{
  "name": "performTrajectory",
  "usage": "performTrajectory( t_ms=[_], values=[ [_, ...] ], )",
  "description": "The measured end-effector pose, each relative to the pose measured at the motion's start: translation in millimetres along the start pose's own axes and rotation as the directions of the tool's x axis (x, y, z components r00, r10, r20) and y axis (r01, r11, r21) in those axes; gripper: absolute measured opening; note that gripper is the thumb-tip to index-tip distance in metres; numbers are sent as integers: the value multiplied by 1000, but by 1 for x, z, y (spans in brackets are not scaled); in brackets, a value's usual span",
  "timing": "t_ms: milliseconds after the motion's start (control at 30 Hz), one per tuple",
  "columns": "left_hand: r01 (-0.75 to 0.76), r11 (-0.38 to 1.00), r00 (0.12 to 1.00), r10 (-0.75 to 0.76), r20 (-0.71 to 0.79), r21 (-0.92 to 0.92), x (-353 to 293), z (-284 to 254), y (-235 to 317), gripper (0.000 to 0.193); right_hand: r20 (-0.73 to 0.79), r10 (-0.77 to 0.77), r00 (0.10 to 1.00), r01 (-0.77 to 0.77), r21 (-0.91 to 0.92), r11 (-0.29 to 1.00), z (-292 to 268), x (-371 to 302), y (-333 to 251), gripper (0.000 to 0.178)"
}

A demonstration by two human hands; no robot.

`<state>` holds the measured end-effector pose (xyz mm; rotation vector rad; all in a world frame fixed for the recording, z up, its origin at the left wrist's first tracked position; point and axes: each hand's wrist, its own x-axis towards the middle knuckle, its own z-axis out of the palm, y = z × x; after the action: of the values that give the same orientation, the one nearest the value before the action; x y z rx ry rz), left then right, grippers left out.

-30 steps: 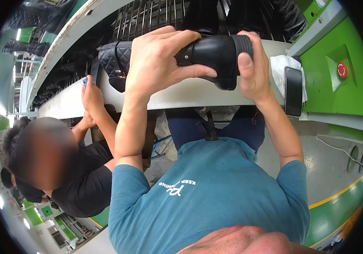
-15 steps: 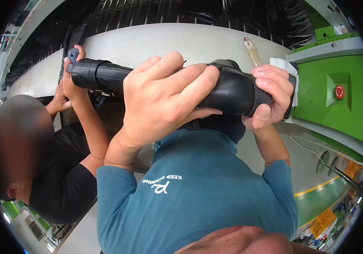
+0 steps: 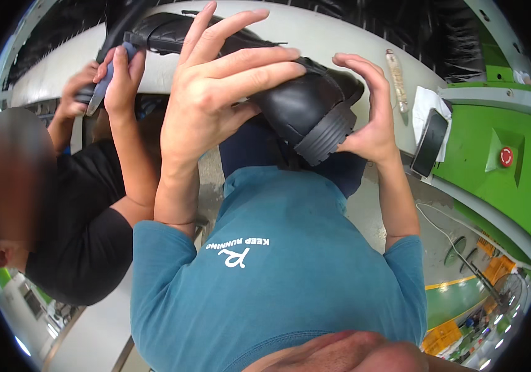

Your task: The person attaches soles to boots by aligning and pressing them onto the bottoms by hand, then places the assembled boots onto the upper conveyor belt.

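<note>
Black quilted boot [image 3: 293, 105] slants over the near edge of the counter [image 3: 321, 26], its ridged heel [image 3: 326, 137] reaching beyond that edge. Left hand [image 3: 213, 93] lies over the ankle with spread fingers; whether it truly clamps, I cannot tell. Right hand [image 3: 374, 121] stands wide apart about the foot, thumb beside the heel. With such loose hold, the boot could, I think, roll or slip heel first past the edge. Half a second ago, the right fingers were closed on the foot, the left ones more bent, and the heel pointed less toward the teal shirt [image 3: 284, 254].
</note>
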<state>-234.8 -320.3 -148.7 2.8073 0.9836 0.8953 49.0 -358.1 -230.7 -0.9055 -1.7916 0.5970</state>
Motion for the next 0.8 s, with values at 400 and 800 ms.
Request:
performTrajectory(
  t_ms=[400,800],
  values=[
    [297,953,953,-292,-78,55,-101,84,-13,53,155,-126,980,172,-335,927,11,-14,25,66],
    [306,882,917,-374,-138,-358,-103,103,16,104,214,-179,960,257,-435,863,32,-22,-6,33]
  ],
)
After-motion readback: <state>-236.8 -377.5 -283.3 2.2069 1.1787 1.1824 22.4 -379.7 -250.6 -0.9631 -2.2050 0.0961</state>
